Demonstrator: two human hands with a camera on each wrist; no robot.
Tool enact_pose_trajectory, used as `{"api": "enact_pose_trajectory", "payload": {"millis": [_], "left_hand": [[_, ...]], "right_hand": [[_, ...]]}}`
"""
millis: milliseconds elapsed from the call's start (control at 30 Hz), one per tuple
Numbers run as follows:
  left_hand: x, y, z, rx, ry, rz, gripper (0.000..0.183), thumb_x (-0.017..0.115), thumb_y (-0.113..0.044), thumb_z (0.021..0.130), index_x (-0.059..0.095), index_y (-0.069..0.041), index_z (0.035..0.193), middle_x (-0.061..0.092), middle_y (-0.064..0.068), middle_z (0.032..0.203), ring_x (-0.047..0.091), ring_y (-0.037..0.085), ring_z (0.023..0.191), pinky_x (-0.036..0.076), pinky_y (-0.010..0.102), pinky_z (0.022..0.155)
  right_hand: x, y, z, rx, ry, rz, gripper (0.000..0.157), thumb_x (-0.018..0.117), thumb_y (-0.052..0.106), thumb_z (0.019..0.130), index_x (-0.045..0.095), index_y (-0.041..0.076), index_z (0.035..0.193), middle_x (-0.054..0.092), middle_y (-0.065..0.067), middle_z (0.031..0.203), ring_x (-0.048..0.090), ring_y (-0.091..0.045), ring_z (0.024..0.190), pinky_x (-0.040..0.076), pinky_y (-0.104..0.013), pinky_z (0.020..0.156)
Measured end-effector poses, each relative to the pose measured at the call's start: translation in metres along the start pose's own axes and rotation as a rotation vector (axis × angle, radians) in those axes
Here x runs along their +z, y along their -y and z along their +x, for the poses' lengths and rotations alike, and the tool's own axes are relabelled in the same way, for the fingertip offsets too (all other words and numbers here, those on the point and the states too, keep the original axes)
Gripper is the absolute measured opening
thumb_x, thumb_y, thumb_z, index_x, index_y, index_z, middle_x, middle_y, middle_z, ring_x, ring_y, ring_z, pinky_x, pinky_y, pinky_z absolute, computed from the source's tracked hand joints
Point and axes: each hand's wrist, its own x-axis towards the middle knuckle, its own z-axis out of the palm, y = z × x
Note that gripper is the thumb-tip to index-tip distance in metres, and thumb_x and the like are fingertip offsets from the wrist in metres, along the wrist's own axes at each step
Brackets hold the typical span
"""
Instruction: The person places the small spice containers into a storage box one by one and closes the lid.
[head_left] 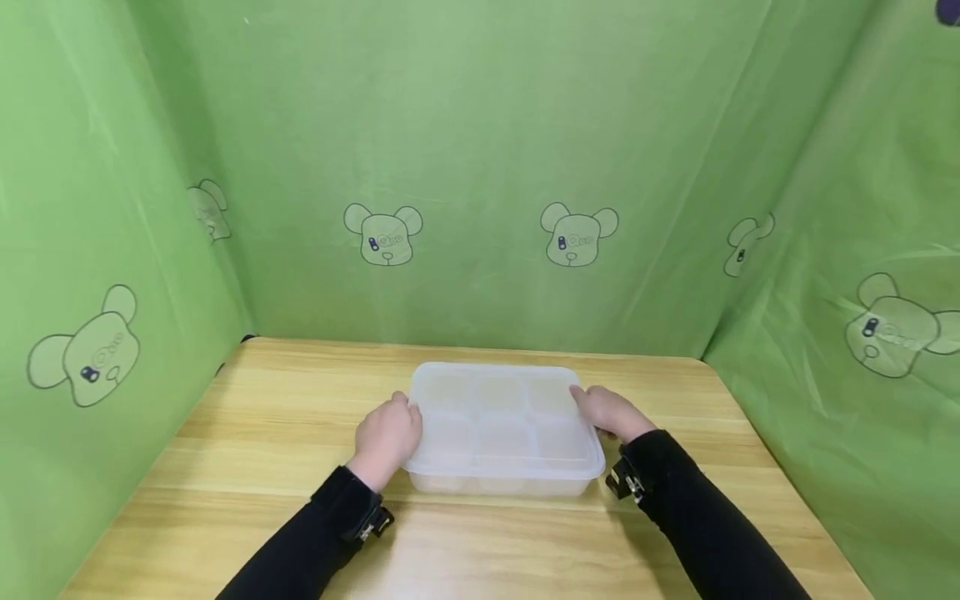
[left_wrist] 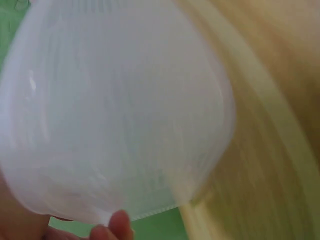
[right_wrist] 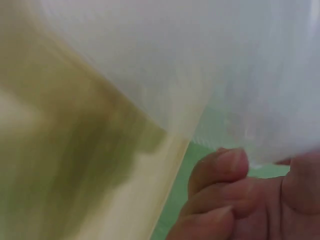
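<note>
A translucent white plastic storage box (head_left: 502,442) with its lid (head_left: 495,408) on is in the middle of the head view. Rounded squares, several in number, show faintly through the lid. My left hand (head_left: 387,433) grips its left side, and my right hand (head_left: 611,412) holds the right side by the rim. In the left wrist view the box wall (left_wrist: 120,110) fills most of the picture, with curled fingertips (left_wrist: 120,223) at the edge. Bent fingers (right_wrist: 217,172) meet the box edge in the right wrist view. Whether the box bottom touches the table cannot be told.
A light wooden table (head_left: 262,433) lies under the box. Green cloth (head_left: 480,125) printed with bear heads hangs behind the table and along both sides. Black sleeves with small wrist cameras (head_left: 626,483) cover both forearms.
</note>
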Motion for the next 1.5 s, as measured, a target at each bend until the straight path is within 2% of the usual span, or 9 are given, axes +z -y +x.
{"api": "enact_pose_trajectory", "payload": {"millis": [67, 233, 567, 733, 833, 967, 1133, 1300, 1500], "left_hand": [[-0.003, 0.0, -0.008, 0.019, -0.02, 0.016, 0.039, 0.042, -0.028, 0.104, 0.059, 0.005, 0.118, 0.068, 0.018, 0.093, 0.066, 0.034, 0.076, 0.053, 0.045, 0.059], [-0.005, 0.0, -0.027, 0.086, -0.069, 0.052, 0.035, 0.049, -0.025, 0.102, 0.061, 0.006, 0.113, 0.066, 0.016, 0.083, 0.065, 0.033, 0.069, 0.053, 0.045, 0.054], [-0.008, -0.006, -0.055, 0.167, -0.127, 0.119, 0.032, 0.056, -0.024, 0.098, 0.062, 0.007, 0.106, 0.062, 0.012, 0.074, 0.06, 0.026, 0.058, 0.047, 0.037, 0.047], [-0.011, -0.008, -0.066, 0.172, -0.106, 0.137, 0.038, 0.058, -0.024, 0.097, 0.062, 0.01, 0.113, 0.065, 0.015, 0.08, 0.062, 0.026, 0.06, 0.049, 0.036, 0.05], [-0.012, -0.009, -0.07, 0.167, -0.094, 0.132, 0.04, 0.058, -0.025, 0.098, 0.061, 0.01, 0.117, 0.067, 0.016, 0.085, 0.064, 0.026, 0.064, 0.052, 0.036, 0.053], [-0.012, -0.008, -0.072, 0.161, -0.085, 0.126, 0.04, 0.058, -0.025, 0.098, 0.061, 0.01, 0.118, 0.068, 0.016, 0.088, 0.065, 0.027, 0.069, 0.053, 0.037, 0.056], [-0.01, -0.005, -0.073, 0.168, -0.081, 0.098, 0.041, 0.059, -0.024, 0.099, 0.06, 0.011, 0.119, 0.068, 0.018, 0.091, 0.067, 0.029, 0.074, 0.056, 0.04, 0.062], [-0.009, -0.002, -0.071, 0.176, -0.08, 0.043, 0.043, 0.057, -0.023, 0.1, 0.057, 0.013, 0.125, 0.068, 0.024, 0.102, 0.068, 0.034, 0.087, 0.058, 0.045, 0.075], [-0.01, 0.0, -0.069, 0.195, -0.086, 0.019, 0.041, 0.057, -0.02, 0.1, 0.057, 0.014, 0.125, 0.067, 0.025, 0.104, 0.068, 0.035, 0.09, 0.057, 0.046, 0.078]], "right_hand": [[-0.005, 0.002, 0.003, -0.001, -0.006, -0.005, 0.052, 0.029, 0.044, 0.107, 0.051, -0.003, 0.101, 0.038, 0.001, 0.056, 0.031, -0.012, 0.044, 0.031, -0.025, 0.043], [-0.014, 0.006, 0.009, -0.016, -0.038, -0.037, 0.043, 0.039, 0.041, 0.106, 0.05, 0.002, 0.092, 0.047, -0.004, 0.063, 0.036, -0.014, 0.048, 0.034, -0.027, 0.046], [-0.021, 0.007, 0.018, -0.037, -0.081, -0.066, 0.034, 0.043, 0.034, 0.105, 0.052, 0.001, 0.097, 0.05, -0.005, 0.071, 0.043, -0.016, 0.054, 0.04, -0.028, 0.05], [-0.025, 0.01, 0.021, -0.106, -0.075, -0.087, 0.029, 0.046, 0.024, 0.105, 0.052, -0.003, 0.112, 0.055, -0.008, 0.077, 0.045, -0.015, 0.056, 0.041, -0.027, 0.052], [-0.026, 0.013, 0.022, -0.135, -0.072, -0.116, 0.033, 0.046, 0.021, 0.105, 0.051, -0.005, 0.124, 0.056, -0.008, 0.079, 0.047, -0.015, 0.057, 0.043, -0.027, 0.053], [-0.025, 0.017, 0.021, -0.132, -0.071, -0.152, 0.037, 0.046, 0.019, 0.105, 0.051, -0.007, 0.131, 0.055, -0.006, 0.078, 0.052, -0.018, 0.063, 0.045, -0.029, 0.055], [-0.023, 0.019, 0.022, -0.134, -0.076, -0.179, 0.037, 0.046, 0.018, 0.106, 0.051, -0.008, 0.132, 0.058, -0.009, 0.082, 0.056, -0.021, 0.068, 0.047, -0.031, 0.058], [-0.021, 0.016, 0.023, -0.162, -0.102, -0.206, 0.035, 0.046, 0.016, 0.105, 0.053, -0.009, 0.129, 0.062, -0.011, 0.089, 0.057, -0.021, 0.068, 0.048, -0.032, 0.059], [-0.021, 0.016, 0.021, -0.173, -0.115, -0.197, 0.034, 0.046, 0.016, 0.105, 0.054, -0.008, 0.127, 0.059, -0.009, 0.08, 0.056, -0.02, 0.065, 0.047, -0.032, 0.058]]}}
